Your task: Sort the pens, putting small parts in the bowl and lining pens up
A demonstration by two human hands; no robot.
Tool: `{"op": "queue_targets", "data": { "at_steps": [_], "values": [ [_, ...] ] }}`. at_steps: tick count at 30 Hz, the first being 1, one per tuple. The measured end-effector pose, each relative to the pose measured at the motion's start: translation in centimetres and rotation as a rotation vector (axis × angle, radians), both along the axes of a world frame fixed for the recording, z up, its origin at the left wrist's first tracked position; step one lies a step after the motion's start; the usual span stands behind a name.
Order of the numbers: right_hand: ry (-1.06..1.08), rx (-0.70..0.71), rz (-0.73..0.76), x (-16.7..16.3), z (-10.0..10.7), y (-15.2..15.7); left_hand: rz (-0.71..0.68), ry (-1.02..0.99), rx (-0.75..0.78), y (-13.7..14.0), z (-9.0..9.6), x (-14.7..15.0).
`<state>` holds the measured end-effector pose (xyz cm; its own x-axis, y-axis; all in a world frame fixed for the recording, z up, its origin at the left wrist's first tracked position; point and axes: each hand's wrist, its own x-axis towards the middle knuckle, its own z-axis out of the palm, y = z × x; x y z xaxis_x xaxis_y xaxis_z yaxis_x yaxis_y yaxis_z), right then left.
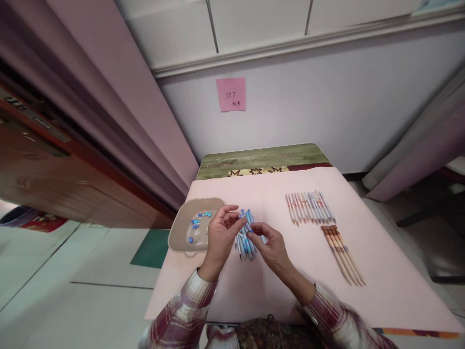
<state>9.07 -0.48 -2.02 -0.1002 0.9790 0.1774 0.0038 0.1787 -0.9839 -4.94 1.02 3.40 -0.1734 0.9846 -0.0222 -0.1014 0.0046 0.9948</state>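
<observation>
My left hand (223,235) and my right hand (272,247) meet over the middle of the table. Between them is a slim blue pen (247,227), pinched by the thumb and finger of each hand. Its ends are partly covered by my fingers. Just below lies a loose bunch of blue and white pens (245,248), some with dark tips pointing toward me. Left of my left hand stands a beige plastic basin (177,232). Several small blue pieces (195,224) and some clear or white bits lie inside it.
A row of patterned pens (308,207) lies at the right, with several brown and cream pens (341,254) nearer me. Pink cloth (283,295) covers the table. A white wall with a pink note (231,94) rises behind; a wooden door (72,179) stands left.
</observation>
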Motion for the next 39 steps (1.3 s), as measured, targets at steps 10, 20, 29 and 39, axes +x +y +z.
{"op": "queue_targets", "data": {
  "at_steps": [10, 20, 29, 39],
  "values": [
    [0.152, -0.109, 0.078, -0.2, -0.5, 0.1, -0.115, -0.133, -0.132, -1.1, -2.3, -0.4],
    [0.046, -0.076, 0.105, -0.6, -1.0, -0.2, -0.122, -0.084, -0.152, -2.0, -2.0, -1.7],
    [-0.039, -0.010, 0.086, -0.5, -1.5, -0.2, -0.113, -0.015, -0.105, -2.4, -3.2, -0.7],
    [0.026, -0.058, 0.071, -0.5, -1.2, 0.5, -0.086, 0.019, -0.045, -2.1, -2.3, -2.0]
  ]
}}
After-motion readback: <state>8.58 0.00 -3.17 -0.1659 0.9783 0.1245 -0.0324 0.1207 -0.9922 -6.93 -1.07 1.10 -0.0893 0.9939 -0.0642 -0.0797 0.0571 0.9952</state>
